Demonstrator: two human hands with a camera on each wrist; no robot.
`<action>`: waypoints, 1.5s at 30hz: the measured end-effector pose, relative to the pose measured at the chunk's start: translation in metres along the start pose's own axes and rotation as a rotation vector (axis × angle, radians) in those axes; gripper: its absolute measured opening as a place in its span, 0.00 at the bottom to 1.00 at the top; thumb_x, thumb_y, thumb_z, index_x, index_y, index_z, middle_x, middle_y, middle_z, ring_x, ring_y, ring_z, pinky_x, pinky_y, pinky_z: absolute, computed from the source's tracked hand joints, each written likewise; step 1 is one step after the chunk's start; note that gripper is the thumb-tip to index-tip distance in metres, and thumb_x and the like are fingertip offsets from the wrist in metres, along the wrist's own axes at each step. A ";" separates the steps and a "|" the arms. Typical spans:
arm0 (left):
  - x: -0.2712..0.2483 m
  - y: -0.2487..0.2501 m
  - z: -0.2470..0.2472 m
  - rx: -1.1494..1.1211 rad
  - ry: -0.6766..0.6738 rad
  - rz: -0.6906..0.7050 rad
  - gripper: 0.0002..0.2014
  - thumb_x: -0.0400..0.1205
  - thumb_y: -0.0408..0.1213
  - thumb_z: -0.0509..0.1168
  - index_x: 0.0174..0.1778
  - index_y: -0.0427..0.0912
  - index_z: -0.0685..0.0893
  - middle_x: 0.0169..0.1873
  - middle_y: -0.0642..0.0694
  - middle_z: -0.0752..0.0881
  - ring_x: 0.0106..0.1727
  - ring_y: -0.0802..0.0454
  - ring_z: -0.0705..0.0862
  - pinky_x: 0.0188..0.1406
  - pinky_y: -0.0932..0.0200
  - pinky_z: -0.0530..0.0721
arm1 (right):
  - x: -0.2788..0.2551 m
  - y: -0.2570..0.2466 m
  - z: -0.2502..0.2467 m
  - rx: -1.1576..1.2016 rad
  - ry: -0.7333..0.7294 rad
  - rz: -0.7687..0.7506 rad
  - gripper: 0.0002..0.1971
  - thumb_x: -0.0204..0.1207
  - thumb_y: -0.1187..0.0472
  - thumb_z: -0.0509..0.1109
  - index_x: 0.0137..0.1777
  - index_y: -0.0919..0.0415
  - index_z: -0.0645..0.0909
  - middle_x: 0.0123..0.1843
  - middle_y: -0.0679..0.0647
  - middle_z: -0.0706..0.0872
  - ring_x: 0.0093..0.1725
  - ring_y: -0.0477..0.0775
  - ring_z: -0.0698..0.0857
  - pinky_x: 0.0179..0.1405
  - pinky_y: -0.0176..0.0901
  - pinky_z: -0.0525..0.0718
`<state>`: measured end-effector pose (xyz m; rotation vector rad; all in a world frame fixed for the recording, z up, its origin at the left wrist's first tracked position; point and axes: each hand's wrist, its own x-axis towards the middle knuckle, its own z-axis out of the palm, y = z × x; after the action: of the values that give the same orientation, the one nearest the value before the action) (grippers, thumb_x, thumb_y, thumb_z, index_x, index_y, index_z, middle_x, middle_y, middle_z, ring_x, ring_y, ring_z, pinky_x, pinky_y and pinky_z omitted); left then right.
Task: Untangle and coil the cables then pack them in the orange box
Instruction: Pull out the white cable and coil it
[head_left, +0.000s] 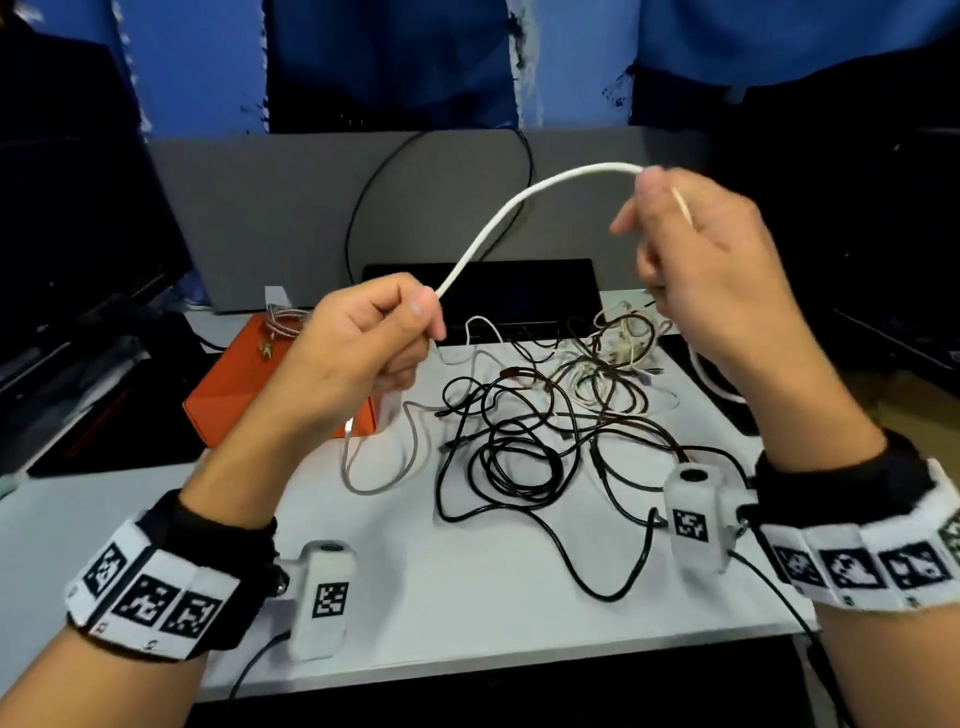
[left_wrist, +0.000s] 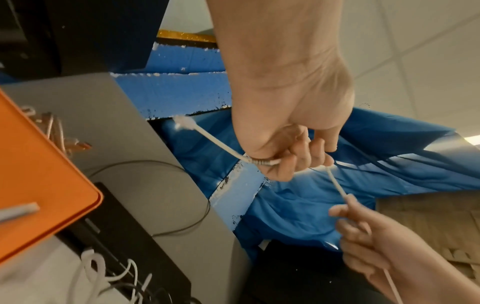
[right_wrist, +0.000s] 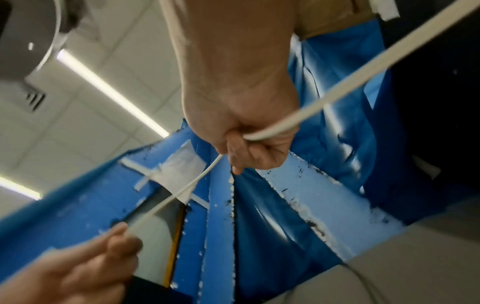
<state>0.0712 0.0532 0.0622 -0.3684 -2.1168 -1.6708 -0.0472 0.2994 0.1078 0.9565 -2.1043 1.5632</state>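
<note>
A thick white cable (head_left: 498, 218) arches in the air between my two hands. My left hand (head_left: 374, 338) grips one end of it above the table; its plug end (left_wrist: 182, 123) sticks out past the fist in the left wrist view. My right hand (head_left: 691, 260) is raised higher and holds the same white cable (right_wrist: 272, 131), which trails down behind it. A tangle of black, brown and white cables (head_left: 545, 415) lies on the white table (head_left: 467, 597). The orange box (head_left: 244, 384) sits at the left with a braided cable (head_left: 280, 322) on it.
A black keyboard or tray (head_left: 519, 291) lies behind the tangle, in front of a grey partition (head_left: 285, 208). Dark equipment (head_left: 67, 260) stands at the left. Wrist cameras (head_left: 322, 597) hang near both wrists. The table's front edge runs below my forearms.
</note>
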 end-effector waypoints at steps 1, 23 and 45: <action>0.000 0.000 0.002 -0.060 -0.031 -0.014 0.14 0.85 0.52 0.68 0.42 0.46 0.84 0.26 0.48 0.66 0.27 0.47 0.60 0.27 0.54 0.62 | 0.002 0.006 0.002 -0.137 0.040 -0.007 0.16 0.91 0.44 0.59 0.48 0.51 0.82 0.30 0.46 0.78 0.30 0.46 0.75 0.32 0.52 0.75; 0.002 0.006 0.018 -0.636 -0.126 -0.237 0.14 0.90 0.42 0.52 0.49 0.41 0.81 0.22 0.54 0.67 0.20 0.58 0.62 0.21 0.63 0.67 | -0.020 0.010 0.052 -0.503 -0.301 -0.243 0.13 0.92 0.44 0.55 0.60 0.46 0.79 0.31 0.45 0.77 0.36 0.54 0.80 0.37 0.53 0.80; 0.002 -0.006 0.036 0.222 0.294 -0.076 0.15 0.93 0.41 0.56 0.62 0.43 0.87 0.28 0.45 0.76 0.26 0.53 0.74 0.27 0.61 0.74 | -0.045 -0.011 0.070 -0.529 -0.704 -0.293 0.12 0.88 0.43 0.63 0.52 0.46 0.84 0.31 0.42 0.79 0.34 0.42 0.77 0.36 0.48 0.75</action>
<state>0.0606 0.0862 0.0509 0.0252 -2.0844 -1.4096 -0.0002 0.2462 0.0642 1.6554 -2.4592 0.4960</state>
